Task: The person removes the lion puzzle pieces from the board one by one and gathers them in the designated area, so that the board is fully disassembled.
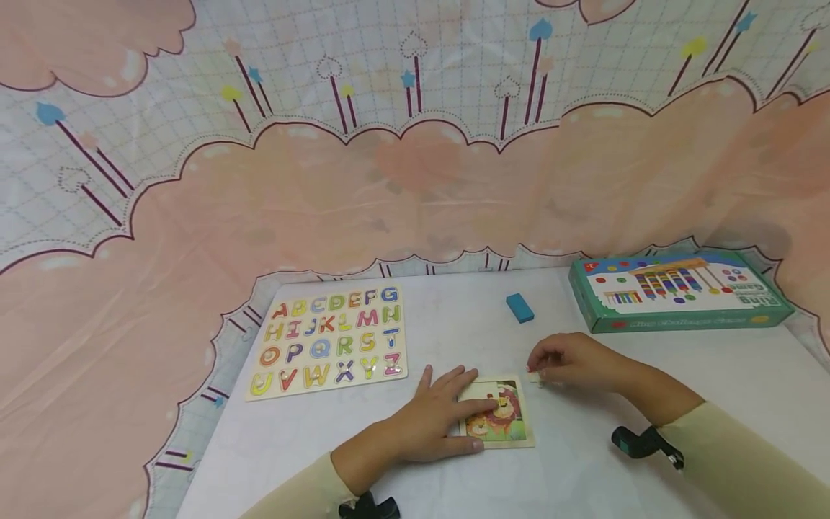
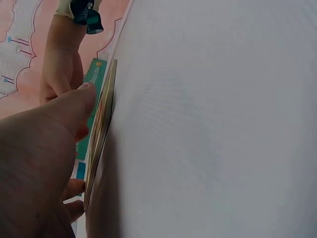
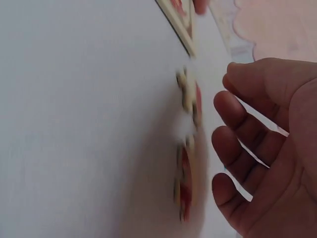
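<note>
"What colours are on your screen?"

"From my seat, a plain white counter [image 1: 454, 317]. At its far left corner I see a cream letter board [image 1: 298, 390] with red, yellow, blue, green and pink capitals."

"Far right corner?"

"A green box [image 1: 681, 294], its blue-and-white lid printed with multicoloured bars and red dots. The block [image 1: 520, 308] near the far edge is solid blue."

"I make the picture puzzle [image 1: 493, 429] pale wood round green, yellow and brown."

"My right wrist view blurs, but the loose pieces [image 3: 185, 181] show red against pale wood."

"Behind the far edge?"

"A backdrop [image 1: 421, 194]: peach clouds outlined maroon over a white, blue-lined grid."
</note>
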Demonstrator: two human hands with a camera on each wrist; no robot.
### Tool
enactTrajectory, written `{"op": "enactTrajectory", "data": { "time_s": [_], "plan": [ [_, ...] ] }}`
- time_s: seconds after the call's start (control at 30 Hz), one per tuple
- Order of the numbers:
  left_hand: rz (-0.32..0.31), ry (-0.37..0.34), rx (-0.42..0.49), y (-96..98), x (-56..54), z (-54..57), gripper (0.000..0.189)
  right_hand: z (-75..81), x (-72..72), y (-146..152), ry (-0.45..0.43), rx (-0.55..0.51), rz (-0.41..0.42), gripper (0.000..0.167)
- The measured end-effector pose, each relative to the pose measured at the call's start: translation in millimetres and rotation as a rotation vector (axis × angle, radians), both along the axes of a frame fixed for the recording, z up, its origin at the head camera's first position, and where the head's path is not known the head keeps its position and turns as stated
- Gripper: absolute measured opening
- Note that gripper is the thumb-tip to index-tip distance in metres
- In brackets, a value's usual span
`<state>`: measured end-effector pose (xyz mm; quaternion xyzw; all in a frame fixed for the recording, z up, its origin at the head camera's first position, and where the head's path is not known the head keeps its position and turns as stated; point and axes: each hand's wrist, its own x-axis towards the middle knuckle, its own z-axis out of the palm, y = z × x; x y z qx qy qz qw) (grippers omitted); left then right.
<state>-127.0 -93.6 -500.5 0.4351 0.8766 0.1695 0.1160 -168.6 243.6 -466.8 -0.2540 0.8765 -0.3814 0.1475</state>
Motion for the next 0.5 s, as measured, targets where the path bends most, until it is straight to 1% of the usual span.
{"op": "enactTrajectory", "data": {
  "time_s": [0.1, 0.27, 0.5],
  "plan": [
    [-0.008, 0.0, 0.006, 4.8, -0.4, 0.0, 0.064, -1.2, -2.7, -10.1, 0.058, 0.014, 0.044, 0.012],
    [-0.004, 0.024, -0.014, 11.1, -0.7, -1.3, 0.065, -5.7, -7.7, -24.3, 0.105, 0.067, 0.079, 0.012],
    [0.001, 0.025, -0.038, 18.3, 1.4, 1.1, 0.065, -8.3, -7.2, -37.1, 0.114, 0.119, 0.107, 0.016]
  ]
}}
